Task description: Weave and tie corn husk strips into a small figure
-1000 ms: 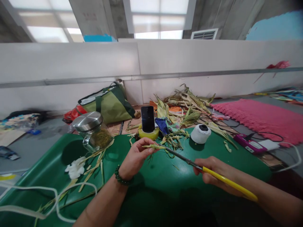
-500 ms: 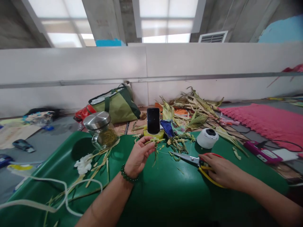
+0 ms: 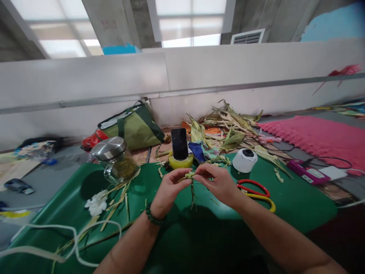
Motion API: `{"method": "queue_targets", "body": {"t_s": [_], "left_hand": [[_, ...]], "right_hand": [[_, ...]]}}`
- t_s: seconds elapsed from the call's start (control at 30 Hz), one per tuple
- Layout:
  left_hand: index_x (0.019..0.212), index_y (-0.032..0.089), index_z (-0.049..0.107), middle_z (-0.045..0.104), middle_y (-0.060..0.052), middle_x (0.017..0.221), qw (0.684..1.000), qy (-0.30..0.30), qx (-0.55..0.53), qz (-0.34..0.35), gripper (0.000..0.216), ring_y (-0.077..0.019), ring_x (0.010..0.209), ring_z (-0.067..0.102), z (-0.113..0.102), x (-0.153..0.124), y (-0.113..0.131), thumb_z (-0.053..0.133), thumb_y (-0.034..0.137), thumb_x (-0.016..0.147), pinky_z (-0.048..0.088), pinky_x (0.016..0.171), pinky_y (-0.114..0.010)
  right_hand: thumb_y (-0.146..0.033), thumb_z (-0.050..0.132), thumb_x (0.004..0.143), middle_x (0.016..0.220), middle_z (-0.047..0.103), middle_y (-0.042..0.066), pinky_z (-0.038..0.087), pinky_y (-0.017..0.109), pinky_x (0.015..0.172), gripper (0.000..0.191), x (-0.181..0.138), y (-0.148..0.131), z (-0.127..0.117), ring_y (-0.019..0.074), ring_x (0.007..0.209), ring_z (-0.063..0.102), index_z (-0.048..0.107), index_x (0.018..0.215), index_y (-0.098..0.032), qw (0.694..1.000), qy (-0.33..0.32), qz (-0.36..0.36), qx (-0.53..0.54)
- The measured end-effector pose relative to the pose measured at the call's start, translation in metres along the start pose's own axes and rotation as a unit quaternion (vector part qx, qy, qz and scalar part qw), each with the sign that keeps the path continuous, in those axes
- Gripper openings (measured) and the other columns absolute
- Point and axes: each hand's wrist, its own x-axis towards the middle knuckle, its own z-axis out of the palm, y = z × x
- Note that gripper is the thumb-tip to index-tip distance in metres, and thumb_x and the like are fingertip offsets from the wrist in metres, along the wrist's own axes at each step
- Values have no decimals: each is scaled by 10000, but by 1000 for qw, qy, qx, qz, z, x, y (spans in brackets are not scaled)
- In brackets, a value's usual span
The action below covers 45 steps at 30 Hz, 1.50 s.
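Note:
Between the fingertips of both hands is a small green knotted piece of corn husk (image 3: 189,174), with thin strands hanging below it. My left hand (image 3: 170,189), a green bead bracelet on its wrist, pinches it from the left. From the other side my right hand (image 3: 216,183) pinches it too, fingers pressed together. Scissors with a red and a yellow handle (image 3: 268,198) lie on the green surface (image 3: 302,207) by my right forearm; their blades are hidden behind the right hand. A white spool of thread (image 3: 244,161) stands to the right of the hands.
A phone (image 3: 179,144) leans in a yellow stand behind the hands. A lidded glass jar (image 3: 121,165) and white tissue (image 3: 97,202) are at the left, near a looped white cable (image 3: 75,243). Dried husks (image 3: 228,125) are heaped behind; a purple power bank (image 3: 306,172) lies right.
My right hand has let go of the scissors, leaving them on the green surface, and has moved left to the husk piece. The view has shifted slightly right.

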Motion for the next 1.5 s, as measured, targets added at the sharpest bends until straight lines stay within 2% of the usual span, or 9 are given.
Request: {"method": "queue_targets", "body": {"t_s": [0.2,0.33,0.53,0.8,0.97,1.1,1.23,1.37,1.5], "left_hand": [[801,152,737,738,-46,764,999,-12,-2,-39,313,-140,657,640,-1,0,-1,853,250,528,500,664,-260],[754,142,734,738,-66,734,998,-8,33,-45,257,-159,666,667,-2,0,2,813,332,600,495,626,-242],[738,148,748,737,-59,707,995,-27,96,-12,244,-171,681,668,-1,0,3,806,347,611,518,683,-264],[630,133,684,659,-28,592,995,-41,56,-78,303,-112,567,601,-6,3,0,782,420,635,471,579,-210],[758,149,692,694,-19,743,999,-20,33,-34,307,-133,694,619,-3,2,3,856,253,520,479,677,-243],[719,138,694,670,-11,679,998,-24,55,-21,253,-121,645,586,-1,1,2,837,260,550,454,643,-237],[677,127,684,637,-1,613,997,-34,14,-68,300,-107,605,581,-1,1,0,851,328,530,464,635,-233],[670,128,669,630,3,613,991,-44,-44,-116,354,-106,602,595,1,0,1,874,352,487,483,640,-237],[681,125,665,646,-2,639,997,-15,-23,-76,344,-85,575,566,0,1,3,868,334,500,470,618,-220]], "right_hand": [[-373,699,698,572,534,-24,369,204,449,247,4,9,2,75,489,445,573,648,-166,985,0,85,148],[-351,731,642,571,530,-29,378,217,468,250,6,15,3,80,501,456,561,633,-168,976,5,104,193],[-300,743,613,636,570,-21,424,229,522,234,6,17,4,93,551,512,569,698,-169,962,-4,123,242],[-323,703,703,672,589,-1,480,260,610,205,2,15,12,122,630,556,550,674,-189,982,73,46,169],[-382,748,650,651,592,-13,476,247,568,288,4,22,14,113,592,549,539,692,-188,969,61,93,222],[-360,736,666,652,593,-15,486,248,576,265,5,21,15,112,593,561,539,703,-187,966,43,95,238],[-295,678,726,685,605,-2,500,260,600,161,-1,18,15,125,622,582,550,728,-198,982,69,28,173],[-273,617,792,734,649,27,511,310,726,91,-6,21,15,161,722,622,574,737,-215,990,114,-62,54],[-316,660,766,821,661,35,529,306,742,185,-1,25,12,163,767,639,572,890,-211,988,63,3,144]]}}
